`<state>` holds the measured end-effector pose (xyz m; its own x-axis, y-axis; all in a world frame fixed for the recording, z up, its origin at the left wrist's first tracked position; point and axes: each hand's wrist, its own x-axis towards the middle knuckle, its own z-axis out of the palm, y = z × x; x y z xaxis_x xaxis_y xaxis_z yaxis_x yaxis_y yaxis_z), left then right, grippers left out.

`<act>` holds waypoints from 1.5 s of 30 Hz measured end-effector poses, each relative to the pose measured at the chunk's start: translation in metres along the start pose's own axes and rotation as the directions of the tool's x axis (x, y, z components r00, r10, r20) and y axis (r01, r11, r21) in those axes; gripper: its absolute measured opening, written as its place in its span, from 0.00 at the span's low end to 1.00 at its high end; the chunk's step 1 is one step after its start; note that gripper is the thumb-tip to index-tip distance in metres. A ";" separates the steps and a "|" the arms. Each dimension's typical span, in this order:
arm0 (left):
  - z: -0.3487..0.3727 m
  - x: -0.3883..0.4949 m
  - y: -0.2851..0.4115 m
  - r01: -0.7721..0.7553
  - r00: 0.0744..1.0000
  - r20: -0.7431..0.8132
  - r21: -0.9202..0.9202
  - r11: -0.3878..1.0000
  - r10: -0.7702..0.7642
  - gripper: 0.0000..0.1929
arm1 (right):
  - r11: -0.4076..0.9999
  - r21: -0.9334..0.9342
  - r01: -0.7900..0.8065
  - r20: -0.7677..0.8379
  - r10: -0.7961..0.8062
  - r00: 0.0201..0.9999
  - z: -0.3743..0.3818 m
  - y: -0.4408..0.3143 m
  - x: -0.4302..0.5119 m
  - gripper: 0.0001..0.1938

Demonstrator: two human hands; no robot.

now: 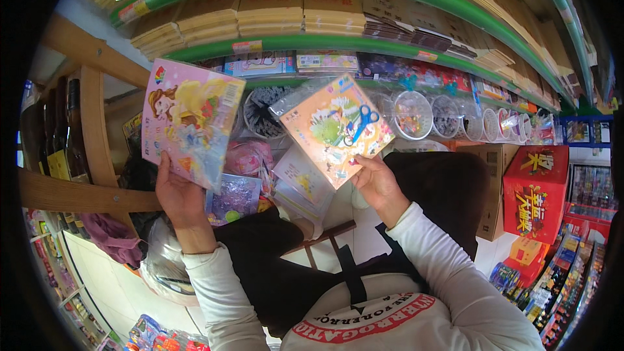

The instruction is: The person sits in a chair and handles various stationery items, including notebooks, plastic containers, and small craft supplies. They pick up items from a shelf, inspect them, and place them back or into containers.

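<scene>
My left hand (181, 194) grips the lower edge of a pink booklet (192, 117) with a princess in a yellow dress and a barcode on its cover. In my right hand (378, 180) is an orange packet (336, 131) in a clear plastic sleeve, tilted, with a picture of a child and blue-handled scissors (363, 124) on its front. Both are raised above my lap, apart from each other. Under and between them lie a purple glittery packet (238, 197), a pale booklet (302, 178) and a pink plastic-wrapped item (248, 156).
Green-edged shelves (312, 43) ahead hold stacked kraft-paper notebooks (270, 7). Below stands a row of white baskets (413, 114) with small goods. A wooden rack (92, 122) with bottles is at left. A cardboard box (495, 190) and a red box (536, 195) stand at right.
</scene>
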<state>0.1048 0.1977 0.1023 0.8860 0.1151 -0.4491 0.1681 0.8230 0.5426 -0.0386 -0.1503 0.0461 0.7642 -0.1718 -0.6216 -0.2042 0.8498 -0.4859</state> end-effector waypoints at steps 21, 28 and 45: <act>0.011 0.003 -0.006 0.079 0.996 0.035 0.045 0.996 -0.081 0.21 | 0.929 0.350 0.117 -0.066 -0.100 0.993 0.015 -0.004 0.178 0.09; 0.014 0.002 -0.005 0.085 0.996 0.027 0.042 0.996 -0.086 0.22 | 0.986 0.167 -0.003 -0.132 0.026 0.991 0.019 -0.008 0.178 0.05; 0.023 0.000 -0.008 0.126 0.991 0.041 0.058 0.990 -0.128 0.22 | 0.993 -0.025 0.116 -0.113 -0.118 0.986 0.021 -0.011 0.239 0.09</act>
<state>0.1133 0.1785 0.1139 0.8742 -0.0140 -0.4854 0.3027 0.7974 0.5220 0.1595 -0.1898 -0.0844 0.7089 -0.3266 -0.6252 -0.1293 0.8112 -0.5703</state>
